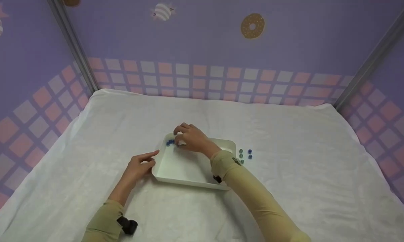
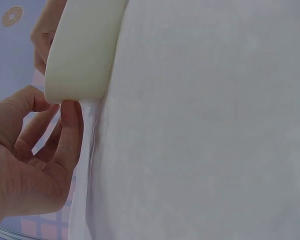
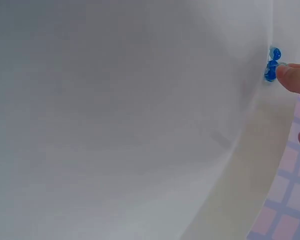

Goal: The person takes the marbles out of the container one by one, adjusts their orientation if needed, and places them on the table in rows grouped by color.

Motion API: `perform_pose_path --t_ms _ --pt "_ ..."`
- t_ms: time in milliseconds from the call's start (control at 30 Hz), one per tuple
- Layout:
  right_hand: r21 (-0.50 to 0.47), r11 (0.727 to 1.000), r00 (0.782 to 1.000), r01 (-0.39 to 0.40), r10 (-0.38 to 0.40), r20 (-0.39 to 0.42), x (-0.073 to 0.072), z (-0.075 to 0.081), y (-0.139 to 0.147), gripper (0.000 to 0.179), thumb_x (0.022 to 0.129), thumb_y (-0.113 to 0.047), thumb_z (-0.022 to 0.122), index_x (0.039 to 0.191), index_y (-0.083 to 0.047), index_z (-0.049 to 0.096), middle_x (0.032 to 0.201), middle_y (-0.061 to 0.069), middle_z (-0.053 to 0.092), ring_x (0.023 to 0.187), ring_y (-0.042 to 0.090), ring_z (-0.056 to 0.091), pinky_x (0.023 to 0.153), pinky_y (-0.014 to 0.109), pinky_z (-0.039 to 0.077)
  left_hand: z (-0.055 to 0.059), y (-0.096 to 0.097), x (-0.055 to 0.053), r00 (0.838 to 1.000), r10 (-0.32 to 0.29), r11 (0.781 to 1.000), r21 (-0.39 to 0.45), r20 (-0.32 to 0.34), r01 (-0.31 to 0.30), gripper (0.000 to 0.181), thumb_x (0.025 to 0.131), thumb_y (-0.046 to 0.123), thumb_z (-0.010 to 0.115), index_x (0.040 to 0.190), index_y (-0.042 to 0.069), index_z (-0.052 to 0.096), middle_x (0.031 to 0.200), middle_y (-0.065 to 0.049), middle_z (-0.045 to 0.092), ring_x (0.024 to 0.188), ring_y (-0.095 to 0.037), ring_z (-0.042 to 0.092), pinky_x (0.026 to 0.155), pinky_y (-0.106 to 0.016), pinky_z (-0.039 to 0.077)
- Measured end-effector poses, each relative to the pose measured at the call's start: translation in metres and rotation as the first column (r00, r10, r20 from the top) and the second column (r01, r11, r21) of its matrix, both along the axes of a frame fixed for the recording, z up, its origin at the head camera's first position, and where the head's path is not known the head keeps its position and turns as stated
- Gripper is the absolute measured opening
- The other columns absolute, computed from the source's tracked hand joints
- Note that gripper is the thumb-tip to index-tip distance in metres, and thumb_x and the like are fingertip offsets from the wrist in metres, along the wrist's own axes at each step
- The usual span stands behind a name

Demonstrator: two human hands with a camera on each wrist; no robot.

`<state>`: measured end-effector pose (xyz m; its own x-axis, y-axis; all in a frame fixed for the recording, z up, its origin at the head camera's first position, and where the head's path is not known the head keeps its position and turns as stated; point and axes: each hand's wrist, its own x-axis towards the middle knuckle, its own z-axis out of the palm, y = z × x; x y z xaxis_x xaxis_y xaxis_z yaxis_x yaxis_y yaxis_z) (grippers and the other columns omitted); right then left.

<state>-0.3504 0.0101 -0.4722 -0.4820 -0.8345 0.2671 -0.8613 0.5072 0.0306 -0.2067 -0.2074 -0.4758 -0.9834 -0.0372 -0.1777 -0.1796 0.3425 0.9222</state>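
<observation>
A white rectangular tray [image 1: 187, 164] lies on the cloth. Blue glass marbles [image 1: 170, 142] sit together in its far left corner, and they show again as blue marbles [image 3: 271, 70] against the wall in the right wrist view. My right hand [image 1: 192, 138] reaches across the tray to that corner. Between its thumb and a finger it pinches a pale, clear glass marble [image 3: 282, 64], mostly hidden by the thumb. My left hand [image 1: 139, 166] is at the tray's left side, its fingertips touching the outer wall [image 2: 82, 60] with nothing gripped.
Right of the tray, green marbles [image 1: 241, 156] stand in a column beside two blue marbles [image 1: 250, 154] on the white cloth [image 1: 306, 174]. Patterned purple panels [image 1: 205, 40] enclose the table at the back and both sides. The right forearm passes over the tray's right part.
</observation>
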Motion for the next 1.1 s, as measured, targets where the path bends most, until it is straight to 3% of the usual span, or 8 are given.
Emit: perform_pose_path --t_ms 200,533,800,1100 --pt "0.005 0.999 0.999 -0.036 0.036 0.003 0.0 0.004 0.004 0.013 0.089 -0.026 0.074 0.1 -0.021 0.078 0.121 0.0 0.066 0.112 0.018 0.057 0.096 0.035 0.05 -0.006 -0.001 -0.003 1.0 0.001 1.0 -0.022 -0.013 -0.002 0.047 0.095 0.011 0.054 0.142 0.014 0.055 0.118 -0.018 0.059 0.082 -0.013 0.059 0.071 -0.023 0.052" --pt "-0.024 0.999 0.997 -0.027 0.029 0.071 0.006 0.006 0.01 0.014 0.091 -0.022 0.072 0.103 -0.02 0.078 0.114 -0.001 0.071 0.107 0.017 0.064 0.086 0.032 0.056 -0.005 0.001 -0.003 1.0 0.021 0.999 -0.03 -0.001 -0.021 0.048 0.095 0.009 0.054 0.142 0.014 0.055 0.116 -0.016 0.06 0.081 -0.013 0.057 0.07 -0.023 0.052" --pt "-0.057 0.998 0.998 -0.032 0.035 0.06 0.009 0.008 0.014 0.013 0.091 -0.023 0.072 0.102 -0.019 0.077 0.108 -0.002 0.072 0.1 0.016 0.067 0.082 0.031 0.057 -0.005 -0.001 -0.002 1.0 0.001 1.0 -0.009 0.011 0.0 0.046 0.097 0.01 0.05 0.143 0.015 0.055 0.121 -0.016 0.055 0.082 -0.014 0.057 0.071 -0.025 0.05" --pt "-0.109 0.993 0.989 -0.051 0.066 0.135 0.011 0.028 0.022 0.016 0.091 -0.022 0.072 0.105 -0.016 0.076 0.106 0.0 0.073 0.096 0.014 0.069 0.083 0.029 0.056 -0.005 -0.002 -0.002 1.0 -0.007 1.0 0.002 0.009 0.007 0.046 0.098 0.01 0.05 0.143 0.014 0.055 0.122 -0.017 0.054 0.082 -0.013 0.058 0.071 -0.024 0.051"
